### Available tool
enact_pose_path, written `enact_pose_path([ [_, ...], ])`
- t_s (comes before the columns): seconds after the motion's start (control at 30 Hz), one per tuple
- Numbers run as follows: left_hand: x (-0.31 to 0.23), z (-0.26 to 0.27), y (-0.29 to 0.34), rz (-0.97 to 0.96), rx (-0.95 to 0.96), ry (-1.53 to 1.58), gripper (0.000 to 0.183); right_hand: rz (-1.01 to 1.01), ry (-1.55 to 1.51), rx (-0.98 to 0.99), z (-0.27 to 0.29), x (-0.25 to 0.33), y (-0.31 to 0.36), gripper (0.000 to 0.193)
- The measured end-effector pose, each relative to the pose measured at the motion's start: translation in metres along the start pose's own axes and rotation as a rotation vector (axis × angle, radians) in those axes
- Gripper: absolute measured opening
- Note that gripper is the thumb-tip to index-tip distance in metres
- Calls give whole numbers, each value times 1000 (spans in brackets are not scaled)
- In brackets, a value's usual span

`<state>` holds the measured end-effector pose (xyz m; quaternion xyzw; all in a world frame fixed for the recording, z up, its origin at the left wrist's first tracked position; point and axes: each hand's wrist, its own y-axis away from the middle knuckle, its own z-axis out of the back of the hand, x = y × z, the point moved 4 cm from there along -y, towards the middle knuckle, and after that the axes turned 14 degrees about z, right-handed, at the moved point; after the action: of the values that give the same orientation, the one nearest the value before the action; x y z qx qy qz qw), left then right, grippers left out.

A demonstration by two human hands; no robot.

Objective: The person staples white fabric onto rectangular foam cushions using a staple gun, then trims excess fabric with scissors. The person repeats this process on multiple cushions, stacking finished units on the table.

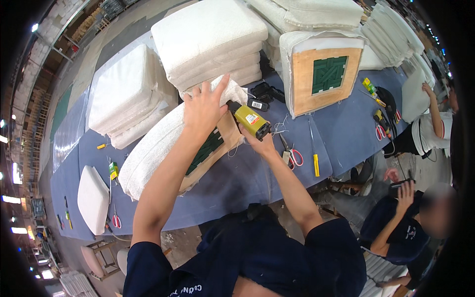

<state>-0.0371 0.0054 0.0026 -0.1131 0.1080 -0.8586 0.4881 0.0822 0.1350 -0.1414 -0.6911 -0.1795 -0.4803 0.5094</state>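
Note:
A white-covered seat pad (153,148) stands tilted on its edge before me, its plywood underside with green webbing (205,151) turned toward my right. My left hand (204,106) lies across its upper far end, fingers spread and pressing on the fabric. My right hand (260,143) is closed round a yellow-green staple gun (251,121). The gun's black nose is close to the board's far edge; whether it touches is hidden. The grip is mostly out of sight under the gun body.
Stacks of white pads (210,42) stand at the back, and another pad (324,74) shows its plywood base. Red-handled scissors (296,157), a yellow-handled screwdriver (316,163) and a black tool (267,92) lie on the blue table (346,123). Co-workers are at right.

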Motion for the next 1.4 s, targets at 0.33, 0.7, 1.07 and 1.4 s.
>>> enact_pose_path([
  [0.33, 78, -4, -62, -253, 688, 869, 67, 41, -36, -170, -30, -3, 24, 30],
  [0.7, 64, -4, -8, -45, 156, 46, 63, -23, 111, 145, -37, 0, 0, 18],
  [1.07, 44, 5, 2, -130, 127, 41, 86, -7, -16, 43, -27, 14, -6, 24],
  [1.4, 43, 9, 7, -95, 171, 56, 104, 19, 75, 141, -37, 17, -4, 35],
])
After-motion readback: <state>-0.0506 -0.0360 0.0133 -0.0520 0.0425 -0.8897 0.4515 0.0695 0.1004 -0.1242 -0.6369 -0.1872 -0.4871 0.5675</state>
